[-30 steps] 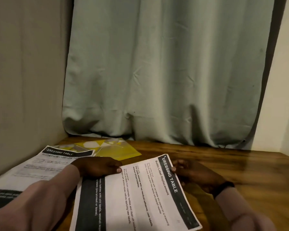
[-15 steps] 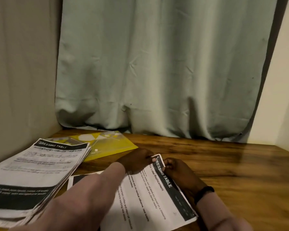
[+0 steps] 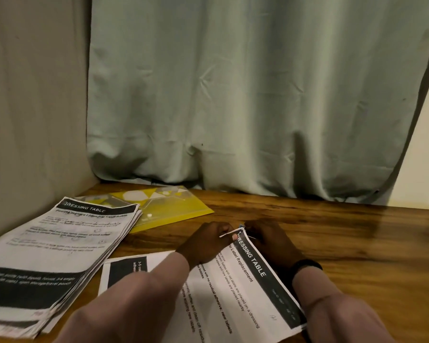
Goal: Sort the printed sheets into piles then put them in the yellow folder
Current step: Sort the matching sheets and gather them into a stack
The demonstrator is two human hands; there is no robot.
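Observation:
A printed sheet [image 3: 235, 290] headed "DRESSING TABLE – Bottle Label Replacement" lies slantwise on the wooden table [image 3: 357, 243] in front of me. My left hand [image 3: 206, 242] pinches its far corner, which curls up. My right hand [image 3: 270, 241] grips the same corner from the right, its fingers partly behind the paper. A thick stack of printed sheets [image 3: 55, 253] sits at the left. The yellow folder [image 3: 174, 209] lies flat behind that stack, partly under it.
A pale green curtain [image 3: 233, 95] hangs along the table's back edge. A beige wall [image 3: 30, 107] closes the left side. Bare wood stretches to the right of my hands. A dark band sits on my right wrist [image 3: 305, 264].
My left hand slid from the sheet's left edge up to its far corner, meeting my right hand there. The view swung left, so more of the stack shows.

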